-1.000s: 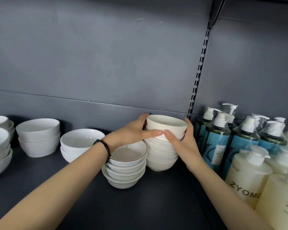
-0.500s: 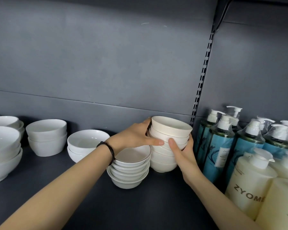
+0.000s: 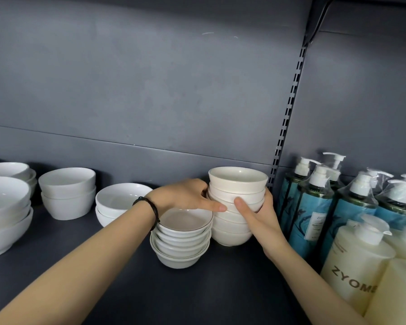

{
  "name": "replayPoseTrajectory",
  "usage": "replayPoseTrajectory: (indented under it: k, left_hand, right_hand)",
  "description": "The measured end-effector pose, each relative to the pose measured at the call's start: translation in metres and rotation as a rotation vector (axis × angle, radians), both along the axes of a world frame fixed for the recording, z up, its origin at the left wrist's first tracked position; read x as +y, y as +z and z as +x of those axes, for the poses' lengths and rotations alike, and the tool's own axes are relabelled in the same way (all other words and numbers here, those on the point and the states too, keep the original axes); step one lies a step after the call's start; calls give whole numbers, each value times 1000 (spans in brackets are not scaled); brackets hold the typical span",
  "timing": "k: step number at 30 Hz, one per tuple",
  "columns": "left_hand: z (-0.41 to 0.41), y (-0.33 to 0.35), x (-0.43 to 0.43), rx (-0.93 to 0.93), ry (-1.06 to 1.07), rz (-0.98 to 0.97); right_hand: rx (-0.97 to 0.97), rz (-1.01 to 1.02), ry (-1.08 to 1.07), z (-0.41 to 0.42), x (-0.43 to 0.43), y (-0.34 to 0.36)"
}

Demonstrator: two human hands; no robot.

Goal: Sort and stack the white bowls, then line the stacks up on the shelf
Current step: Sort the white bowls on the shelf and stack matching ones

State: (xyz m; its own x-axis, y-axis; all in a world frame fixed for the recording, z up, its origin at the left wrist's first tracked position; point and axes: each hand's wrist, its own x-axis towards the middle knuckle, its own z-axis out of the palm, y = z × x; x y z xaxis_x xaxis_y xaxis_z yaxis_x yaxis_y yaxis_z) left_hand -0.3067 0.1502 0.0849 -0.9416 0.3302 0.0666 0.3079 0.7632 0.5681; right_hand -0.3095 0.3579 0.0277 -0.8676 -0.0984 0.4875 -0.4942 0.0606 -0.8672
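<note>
A tall stack of cream bowls (image 3: 234,184) stands on the dark shelf (image 3: 197,296) near the slotted upright. My left hand (image 3: 185,195) grips its left side and my right hand (image 3: 258,214) grips its right side, thumbs meeting in front. Directly in front-left sits a lower stack of brown-rimmed white bowls (image 3: 183,242). Further left are a pair of white bowls (image 3: 120,202), a pair of squarish white bowls (image 3: 67,191) and a stack of large white bowls (image 3: 5,212) at the frame edge.
Blue pump bottles (image 3: 314,207) and cream pump bottles (image 3: 356,273) crowd the shelf to the right of the cream stack. The grey back panel (image 3: 150,90) rises close behind the bowls. A black band circles my left wrist.
The top cream bowl has settled down onto the stack. Both hands have slid lower along the stack's sides, and the view has drifted slightly.
</note>
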Motion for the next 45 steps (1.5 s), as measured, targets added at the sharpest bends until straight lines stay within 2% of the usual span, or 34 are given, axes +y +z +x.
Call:
replayPoseTrajectory:
  k: [5, 10, 14, 17, 19, 22, 25, 27, 30, 32, 34, 36, 39, 45]
  left_hand:
    - [20, 6, -21, 149, 80, -157]
    - [58, -9, -52, 465, 167, -64]
    - [84, -24, -72, 676, 260, -153]
    - [100, -30, -86, 881, 273, -285]
    - [106, -34, -95, 952, 232, -389]
    - [111, -44, -106, 940, 188, -481]
    - [116, -56, -111, 940, 134, -589]
    - [120, -67, -110, 892, 100, -597]
    - [129, -81, -98, 705, 134, -447]
    - [126, -88, -91, 456, 149, -247]
    - [119, -93, -85, 291, 99, -39]
    - [111, -97, -79, 249, 33, 150]
    - [107, -103, -72, 196, 4, 316]
    - [108, -107, -78, 171, 45, 375]
  right_hand:
    - [-26, -34, 3, 3, -1, -1]
    - [17, 26, -99, 11, 1, -2]
    - [260, 135, -385, 25, -3, 2]
    - [555, 332, -610, 43, -9, 8]
    - [756, 475, -639, 57, -16, 11]
    - [822, 677, -538, 79, -30, 14]
    - [680, 910, -479, 99, -43, 8]
    - [583, 938, -476, 108, -46, -5]
    - [401, 798, -442, 117, -46, -23]
    - [221, 680, -293, 121, -48, -31]
    - [102, 572, -93, 122, -53, -33]
    - [50, 491, -31, 119, -56, -34]
    - [-20, 376, -6, 115, -58, -38]
    - [-47, 344, 11, 118, -57, -41]
